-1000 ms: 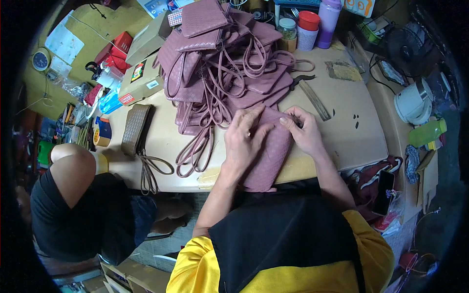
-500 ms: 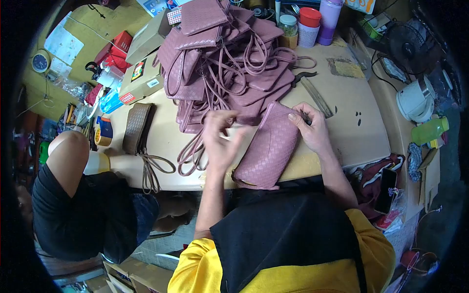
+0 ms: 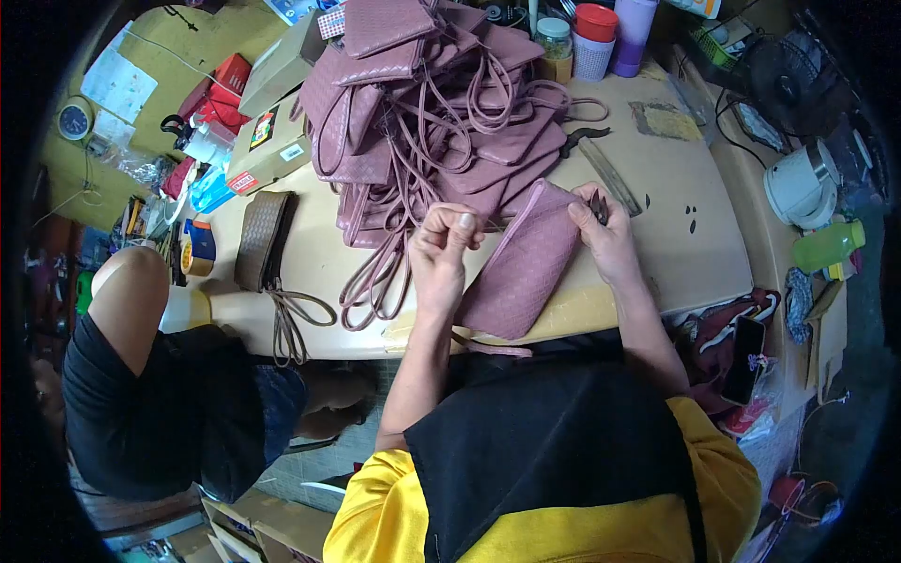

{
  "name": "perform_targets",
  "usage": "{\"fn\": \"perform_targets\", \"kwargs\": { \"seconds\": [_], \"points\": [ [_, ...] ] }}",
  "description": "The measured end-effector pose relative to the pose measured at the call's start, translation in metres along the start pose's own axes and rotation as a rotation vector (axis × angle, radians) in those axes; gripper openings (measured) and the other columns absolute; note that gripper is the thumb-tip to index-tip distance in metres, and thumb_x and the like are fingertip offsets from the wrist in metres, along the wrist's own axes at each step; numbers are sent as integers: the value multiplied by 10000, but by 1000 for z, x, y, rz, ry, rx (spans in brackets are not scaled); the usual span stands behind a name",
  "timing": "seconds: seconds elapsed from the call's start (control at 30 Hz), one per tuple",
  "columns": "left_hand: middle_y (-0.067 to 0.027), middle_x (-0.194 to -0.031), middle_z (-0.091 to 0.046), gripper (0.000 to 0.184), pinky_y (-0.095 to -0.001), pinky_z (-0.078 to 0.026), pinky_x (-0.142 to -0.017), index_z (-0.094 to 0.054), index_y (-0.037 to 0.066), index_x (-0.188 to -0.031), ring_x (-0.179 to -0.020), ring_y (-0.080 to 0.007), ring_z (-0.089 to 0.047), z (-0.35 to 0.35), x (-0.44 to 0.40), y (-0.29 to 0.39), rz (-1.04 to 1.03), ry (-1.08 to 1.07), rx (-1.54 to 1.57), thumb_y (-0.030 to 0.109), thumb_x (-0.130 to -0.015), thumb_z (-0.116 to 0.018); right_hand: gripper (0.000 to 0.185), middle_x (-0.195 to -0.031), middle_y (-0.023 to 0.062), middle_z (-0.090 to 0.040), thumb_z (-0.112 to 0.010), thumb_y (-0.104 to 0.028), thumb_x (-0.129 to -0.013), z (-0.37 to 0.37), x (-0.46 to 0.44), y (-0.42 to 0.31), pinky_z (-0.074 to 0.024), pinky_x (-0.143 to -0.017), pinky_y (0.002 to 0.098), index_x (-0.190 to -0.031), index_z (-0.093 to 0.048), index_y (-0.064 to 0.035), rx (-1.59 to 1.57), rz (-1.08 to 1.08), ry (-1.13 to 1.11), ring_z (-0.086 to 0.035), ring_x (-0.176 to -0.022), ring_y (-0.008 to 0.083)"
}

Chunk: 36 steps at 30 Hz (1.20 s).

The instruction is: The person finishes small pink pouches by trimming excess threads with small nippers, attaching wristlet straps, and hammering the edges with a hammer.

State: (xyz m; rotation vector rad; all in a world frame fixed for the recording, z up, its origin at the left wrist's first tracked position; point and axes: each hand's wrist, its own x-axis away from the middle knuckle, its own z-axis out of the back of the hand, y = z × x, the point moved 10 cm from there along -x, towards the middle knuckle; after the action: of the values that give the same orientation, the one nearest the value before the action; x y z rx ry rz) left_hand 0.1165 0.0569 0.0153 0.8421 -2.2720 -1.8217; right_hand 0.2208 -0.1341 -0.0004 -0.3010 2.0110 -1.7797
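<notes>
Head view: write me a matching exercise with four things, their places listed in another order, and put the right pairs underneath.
Things
1. Flat mauve woven-textured pouch
2. Brown woven-textured pouch with looped strap
3. Small dark pointed tool
4. Tall purple cylindrical bottle

Places
A. Beside the white cup with the red top
B. Held in the person's right hand
C. Between the person's left hand and right hand
D. Left of the big heap of mauve pouches

Pairs
1-C
2-D
3-B
4-A
</notes>
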Motion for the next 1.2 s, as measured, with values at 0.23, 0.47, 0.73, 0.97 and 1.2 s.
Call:
{"fn": "perform_targets", "kwargs": {
  "seconds": [0.23,0.47,0.73,0.97,1.2],
  "points": [
    [-52,-827,-576,189,-212,-434,-625,-566,10,-867,-688,-124,-551,-2,12,-7,141,-38,255,192,-915,-581,234,-681,-81,-434,-611,-278,-902,-9,1,12,-293,-549,185,-888,-551,-52,-68,0,-66,-348,-605,19],
    [-73,-927,-593,165,-309,-426,-826,-583,19,-853,-887,-174,-550,-16,30,-25,349,-222,266,178,-895,-595,187,-735,-61,-506,-622,-234,-895,-8,-14,46,-320,-502,177,-935,-586,-55,-413,10,-66,-371,-564,10],
    [-47,-907,-627,185,-247,-447,-755,-567,63,-887,-857,-112,-572,-22,48,-43,511,-150,357,245,-902,-599,294,-942,31,-528,-652,-112,-841,-9,-13,-14,-442,-706,250,-1104,-557,-22,354,360,107,-516,-828,122],
    [-21,-906,-631,188,-241,-448,-739,-592,69,-892,-848,-93,-572,-20,47,-51,514,-69,400,255,-915,-580,290,-942,75,-554,-673,-124,-767,-34,21,-73,-467,-731,378,-1039,-580,-92,750,375,-108,-588,-827,290],
    [-53,-917,-640,204,-251,-451,-754,-591,36,-887,-818,-88,-563,-29,46,-34,364,-92,275,233,-929,-562,277,-896,37,-564,-707,-103,-712,-47,34,-87,-473,-701,362,-977,-630,-104,876,472,-94,-599,-792,241]
  ]
}}
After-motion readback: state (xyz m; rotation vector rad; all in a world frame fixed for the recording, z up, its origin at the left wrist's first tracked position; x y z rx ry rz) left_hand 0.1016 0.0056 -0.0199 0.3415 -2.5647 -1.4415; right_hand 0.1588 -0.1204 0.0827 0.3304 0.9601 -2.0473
